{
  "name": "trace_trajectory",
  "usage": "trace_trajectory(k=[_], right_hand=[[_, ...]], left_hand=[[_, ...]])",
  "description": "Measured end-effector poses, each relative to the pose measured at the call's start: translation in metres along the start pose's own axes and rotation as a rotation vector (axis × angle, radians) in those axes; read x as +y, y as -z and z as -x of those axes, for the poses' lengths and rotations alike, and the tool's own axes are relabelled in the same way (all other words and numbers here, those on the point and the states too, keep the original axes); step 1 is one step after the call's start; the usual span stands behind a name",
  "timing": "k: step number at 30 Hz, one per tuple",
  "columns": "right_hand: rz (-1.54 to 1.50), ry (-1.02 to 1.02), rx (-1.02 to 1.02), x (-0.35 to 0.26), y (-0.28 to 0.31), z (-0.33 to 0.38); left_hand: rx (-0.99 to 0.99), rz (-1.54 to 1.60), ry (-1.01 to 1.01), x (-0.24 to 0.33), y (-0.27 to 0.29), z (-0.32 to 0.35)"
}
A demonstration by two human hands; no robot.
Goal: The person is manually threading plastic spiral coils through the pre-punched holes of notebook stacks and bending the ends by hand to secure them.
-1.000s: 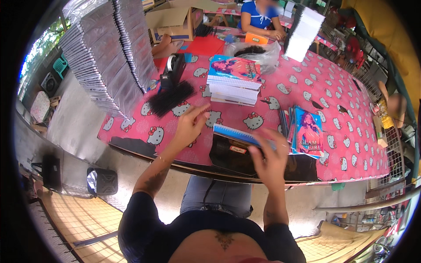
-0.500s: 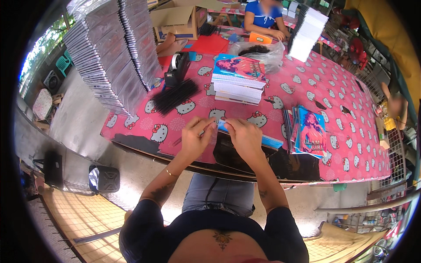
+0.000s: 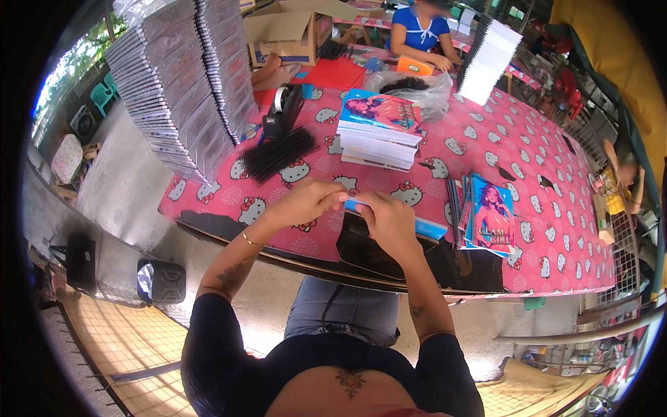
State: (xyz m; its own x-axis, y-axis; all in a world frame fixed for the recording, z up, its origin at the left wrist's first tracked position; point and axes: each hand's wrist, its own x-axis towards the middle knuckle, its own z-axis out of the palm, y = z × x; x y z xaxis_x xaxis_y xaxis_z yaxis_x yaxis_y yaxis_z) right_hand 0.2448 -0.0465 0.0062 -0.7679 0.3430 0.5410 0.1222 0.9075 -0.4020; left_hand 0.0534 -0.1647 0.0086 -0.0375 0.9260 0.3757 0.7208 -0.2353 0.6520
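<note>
Both hands meet at the near edge of the table (image 3: 556, 208), which is covered by a pink cartoon-cat cloth. The left hand (image 3: 306, 203) pinches the left end of a blue-covered notebook (image 3: 424, 226) with its fingers closed on the edge; the right hand (image 3: 386, 217) grips the same notebook from above, fingers curled over it. The notebook lies flat, tilted slightly, its right end sticking out past the right hand.

Just right of it, one fanned set of notebooks (image 3: 486, 221) shows a cover with a drawn figure; how many are in it cannot be told. Farther back, one neat stack of notebooks (image 3: 379, 132) carries the same kind of cover. One bundle of black binding combs (image 3: 279, 153) lies to the left, with one black tape dispenser (image 3: 283, 110) behind it. Two tall leaning piles of grey sheets (image 3: 174, 83) rise at the far left. One cardboard box (image 3: 285, 31) and one clear plastic bag (image 3: 417, 87) sit at the back, where one person in a blue top (image 3: 419, 31) works beside one white upright stack (image 3: 490, 59)
</note>
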Motion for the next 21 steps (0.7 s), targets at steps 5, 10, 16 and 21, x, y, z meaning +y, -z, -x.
trace_trajectory(k=[5, 10, 16, 21], right_hand=[[0.082, 0.094, 0.138, -0.008, 0.021, 0.004], [0.064, -0.084, -0.079, 0.011, 0.020, 0.012], [0.049, -0.052, -0.040, 0.015, 0.016, 0.008], [0.039, -0.049, -0.022, 0.014, 0.018, 0.010]], left_hand=[[0.043, -0.094, -0.072, 0.008, -0.006, -0.002], [0.021, -0.070, -0.061, 0.013, -0.003, -0.010], [0.088, -0.282, -0.236, -0.010, -0.012, -0.017], [-0.083, -0.240, -0.037, 0.000, -0.012, -0.018]])
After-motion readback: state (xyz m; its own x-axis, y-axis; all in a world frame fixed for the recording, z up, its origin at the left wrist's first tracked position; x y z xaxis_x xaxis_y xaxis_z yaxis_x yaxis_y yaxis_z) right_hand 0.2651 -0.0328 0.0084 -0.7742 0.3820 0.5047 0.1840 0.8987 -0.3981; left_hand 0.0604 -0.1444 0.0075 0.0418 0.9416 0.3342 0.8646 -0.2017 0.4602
